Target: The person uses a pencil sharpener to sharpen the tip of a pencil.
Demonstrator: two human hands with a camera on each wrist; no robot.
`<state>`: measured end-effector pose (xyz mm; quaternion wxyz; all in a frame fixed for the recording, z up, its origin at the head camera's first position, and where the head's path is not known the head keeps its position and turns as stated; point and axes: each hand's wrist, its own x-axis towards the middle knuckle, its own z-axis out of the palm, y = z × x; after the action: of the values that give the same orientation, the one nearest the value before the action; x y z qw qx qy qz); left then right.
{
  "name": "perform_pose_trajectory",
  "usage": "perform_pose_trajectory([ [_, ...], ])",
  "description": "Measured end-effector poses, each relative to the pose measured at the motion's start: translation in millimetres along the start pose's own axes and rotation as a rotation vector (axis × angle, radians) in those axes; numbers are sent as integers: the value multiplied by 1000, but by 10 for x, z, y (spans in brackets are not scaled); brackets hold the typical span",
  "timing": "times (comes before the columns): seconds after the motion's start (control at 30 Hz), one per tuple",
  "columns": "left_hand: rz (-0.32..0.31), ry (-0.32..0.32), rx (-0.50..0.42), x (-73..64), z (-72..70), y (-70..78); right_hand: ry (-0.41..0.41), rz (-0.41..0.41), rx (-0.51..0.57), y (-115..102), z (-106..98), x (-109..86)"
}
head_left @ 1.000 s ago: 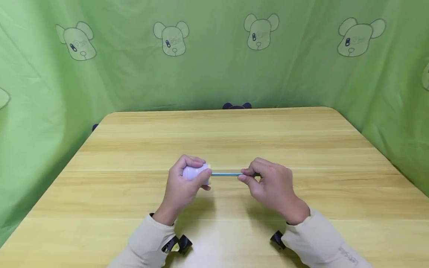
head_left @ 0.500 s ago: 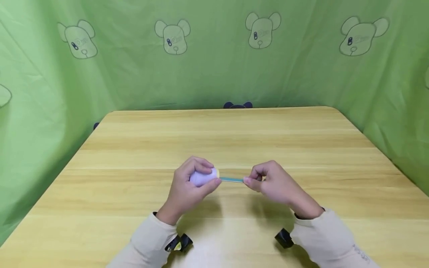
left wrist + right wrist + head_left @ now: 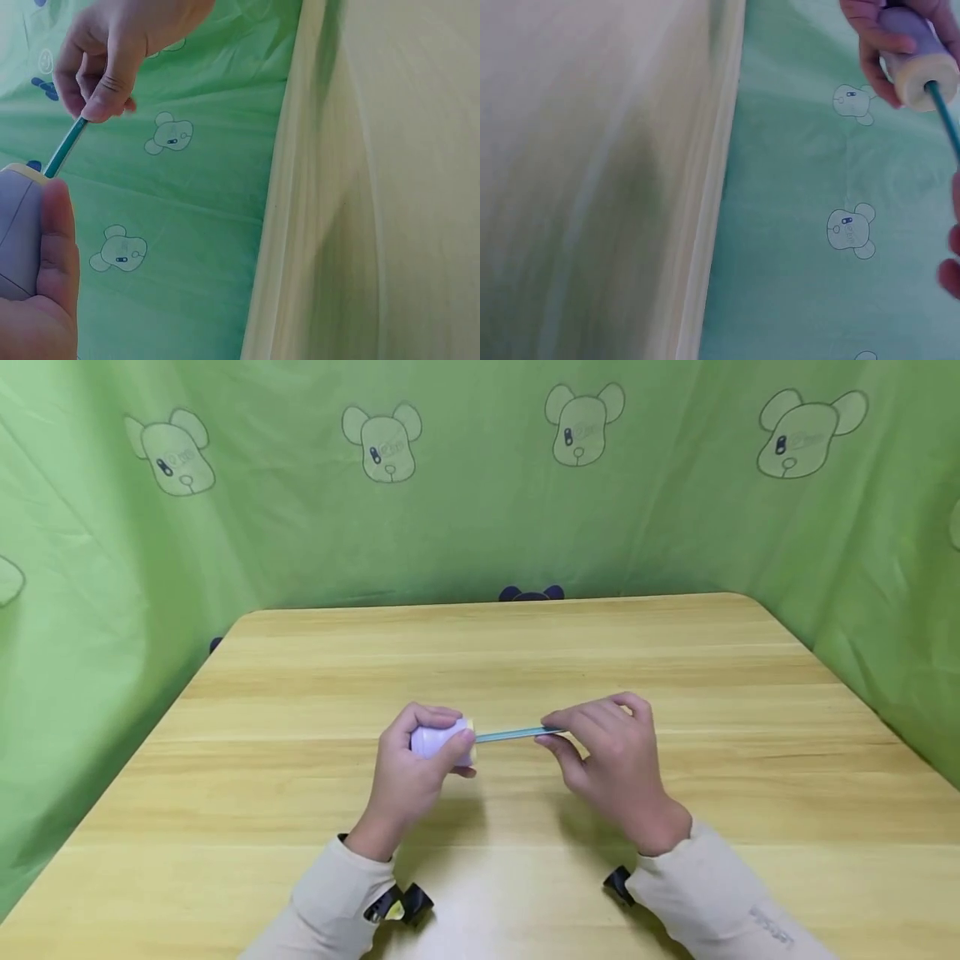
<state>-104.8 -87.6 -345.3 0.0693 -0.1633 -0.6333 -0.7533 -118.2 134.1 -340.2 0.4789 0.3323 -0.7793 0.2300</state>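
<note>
My left hand (image 3: 402, 787) grips a lilac pencil sharpener (image 3: 427, 742), a small barrel-shaped body with a cream end. A teal pencil (image 3: 508, 735) enters the hole in that cream end (image 3: 911, 84), seen in the right wrist view. Its inserted tip is hidden. On the right, my right hand (image 3: 613, 764) pinches the other end of the pencil between thumb and fingers. The pencil slants slightly upward to the right in the head view. Both hands are held above the table, and the left thumb (image 3: 57, 240) lies along the sharpener's side in the left wrist view.
A light wooden table (image 3: 480, 660) spreads beneath the hands. Behind it and at both sides hangs a green curtain (image 3: 480, 527) printed with bear heads. A black wrist camera (image 3: 415, 904) sits by the left sleeve, another camera (image 3: 618, 887) by the right.
My right hand turned in toward the left hand, then back out, its fingers now straighter on the pencil. The sharpener shifted right and returned left. The pencil's outer end has risen.
</note>
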Motion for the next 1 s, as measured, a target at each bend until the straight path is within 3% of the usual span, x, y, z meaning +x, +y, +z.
perform_pose_trajectory([
  [0.13, -15, -3, -26, -22, 6, 6, 138, -83, -26, 0, 29, -13],
  [0.23, -20, -17, -32, -30, 13, 2, 198, -106, -78, 12, 48, -33],
  [0.4, -11, -31, -36, -36, 12, -15, 148, -99, -145, 26, 53, -47],
  [0.47, 8, -41, -11, -37, 11, -26, 65, -54, -132, 15, 22, -49],
  [0.53, 39, -51, 27, -40, 12, -42, -82, 43, -74, -6, -37, -44],
  [0.7, 137, -93, 123, -63, 27, -100, -596, 494, 202, -49, -218, 24],
  [0.77, 137, -108, 139, -66, 37, -110, -698, 612, 252, -46, -255, 42],
  [0.8, 120, -105, 141, -66, 42, -109, -712, 631, 266, -40, -260, 42],
  [0.9, 54, -60, 132, -48, 42, -93, -622, 518, 215, -17, -225, 15],
  [1.0, 7, -11, 92, -23, 31, -74, -418, 301, 111, 2, -150, -4],
])
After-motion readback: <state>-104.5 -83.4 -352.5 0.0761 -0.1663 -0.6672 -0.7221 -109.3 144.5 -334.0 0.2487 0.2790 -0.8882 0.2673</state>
